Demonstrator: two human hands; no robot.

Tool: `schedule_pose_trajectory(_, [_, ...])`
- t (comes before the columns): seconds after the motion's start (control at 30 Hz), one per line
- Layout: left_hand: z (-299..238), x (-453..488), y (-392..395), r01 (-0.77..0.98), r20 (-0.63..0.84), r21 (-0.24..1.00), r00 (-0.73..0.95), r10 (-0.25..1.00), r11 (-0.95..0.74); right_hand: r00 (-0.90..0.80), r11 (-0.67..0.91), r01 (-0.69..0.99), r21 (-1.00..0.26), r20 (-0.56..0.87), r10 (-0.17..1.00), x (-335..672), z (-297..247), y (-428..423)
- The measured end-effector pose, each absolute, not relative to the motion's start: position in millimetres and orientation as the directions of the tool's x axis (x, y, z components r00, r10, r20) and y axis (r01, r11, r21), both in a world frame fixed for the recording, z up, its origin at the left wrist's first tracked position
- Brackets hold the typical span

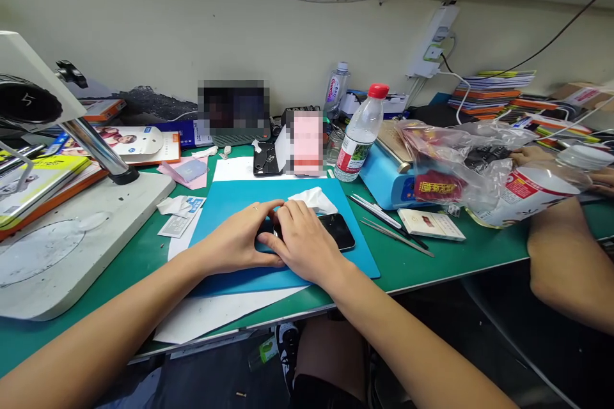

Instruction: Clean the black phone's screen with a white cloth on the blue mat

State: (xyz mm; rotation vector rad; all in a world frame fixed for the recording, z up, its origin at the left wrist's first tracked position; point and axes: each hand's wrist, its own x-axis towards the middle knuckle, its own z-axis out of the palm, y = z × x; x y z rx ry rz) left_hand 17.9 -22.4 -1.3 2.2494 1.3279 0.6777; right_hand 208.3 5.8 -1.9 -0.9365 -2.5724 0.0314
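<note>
My left hand [240,238] is curled round the left end of a black smartphone [339,231], thumb in front and fingers behind. Over the middle of the phone lies my right hand [307,239], its fingers bent and closed against it, close to the left fingertips. Only the phone's right end shows, with a dark glossy face; the rest is hidden under my hands. Beneath is a blue mat [230,195] on white paper [230,316]. A crumpled white tissue [314,199] lies just behind my right hand.
Tweezers [398,238], pens [377,211] and a small white box [432,223] lie right of the mat. Behind stand a red-capped bottle [359,134] and a blue device [391,176]. A white stand base [86,236] is at left. Another person's arm [559,243] reaches in from the right.
</note>
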Motion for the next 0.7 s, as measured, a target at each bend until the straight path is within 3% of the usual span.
schedule_pose_trajectory(0.7, [2.2,18.8,-23.3,0.677,0.182,0.583,0.429,0.885,-0.448,-0.69,0.778,0.602,-0.179,0.374,0.62,208.4,-2.1,4.3])
